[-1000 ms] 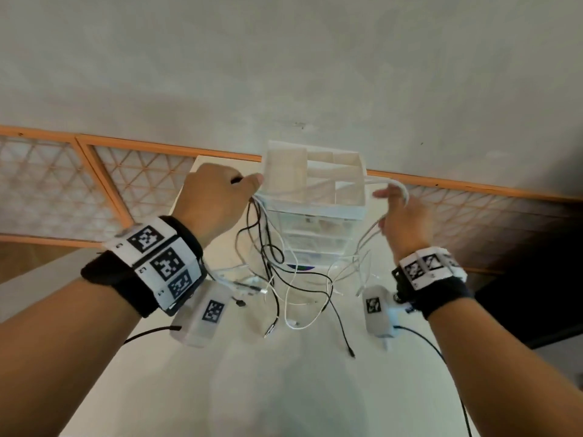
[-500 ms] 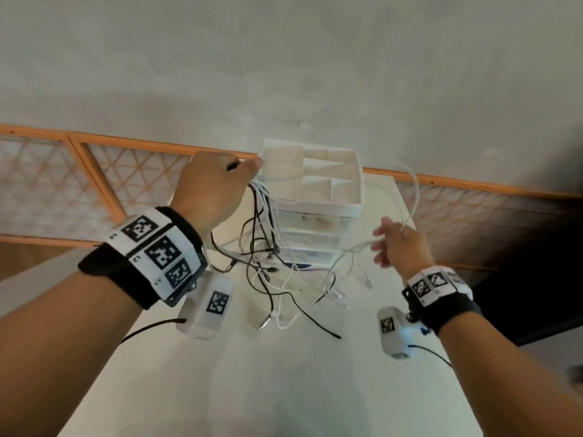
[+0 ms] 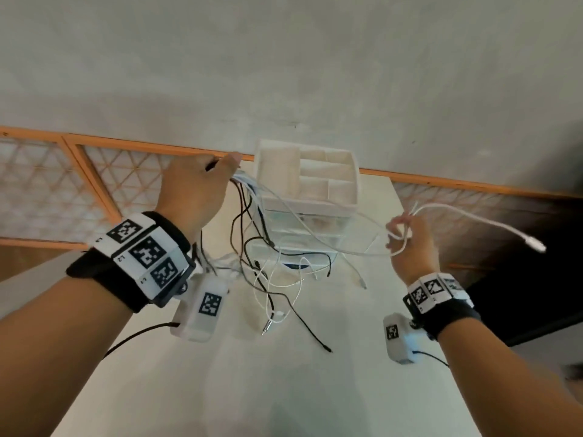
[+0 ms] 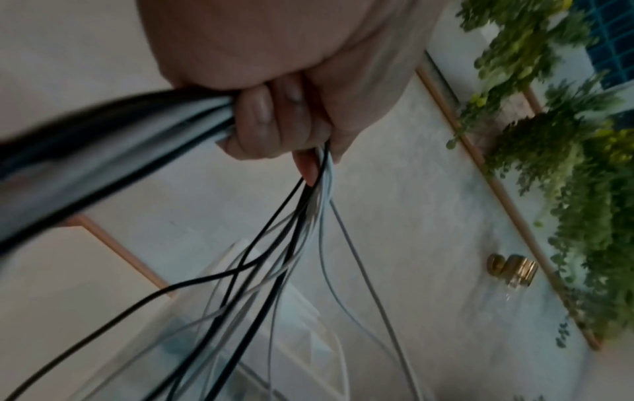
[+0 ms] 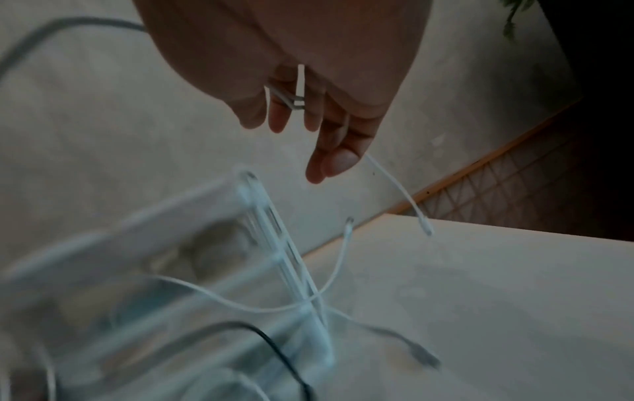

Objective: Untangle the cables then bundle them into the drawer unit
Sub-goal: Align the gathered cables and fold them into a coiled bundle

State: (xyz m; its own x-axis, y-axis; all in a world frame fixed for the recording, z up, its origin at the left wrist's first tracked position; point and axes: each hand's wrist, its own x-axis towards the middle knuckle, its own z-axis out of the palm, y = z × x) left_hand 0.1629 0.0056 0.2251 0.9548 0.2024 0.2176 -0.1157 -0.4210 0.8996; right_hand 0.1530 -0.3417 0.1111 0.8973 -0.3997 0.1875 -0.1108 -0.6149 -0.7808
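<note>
A pale counter (image 3: 284,389) filled the lower middle of the head view, backed by a grey plastered wall (image 3: 284,58) with an orange-framed lattice panel (image 3: 47,190) running along its foot from the left edge to the right. In the left wrist view, green hanging foliage (image 4: 566,190) and a brass knob (image 4: 511,268) showed at the right edge.

At centre left of the head view, the left hand (image 3: 195,190) was raised, its fingers (image 4: 261,119) curled tight around a bunch of black and white cables (image 3: 252,216); these hung down in a loose tangle, their ends lying on the counter in front of the drawer unit (image 3: 307,197). The unit stood at centre against the wall, its divided white top tray open upward, clear drawers below; several strands crossed its front.

At centre right, the right hand (image 3: 410,241) pinched a white cable (image 3: 473,222) between thumb and fingers (image 5: 317,114), its plug end trailing off right past the counter's edge.
</note>
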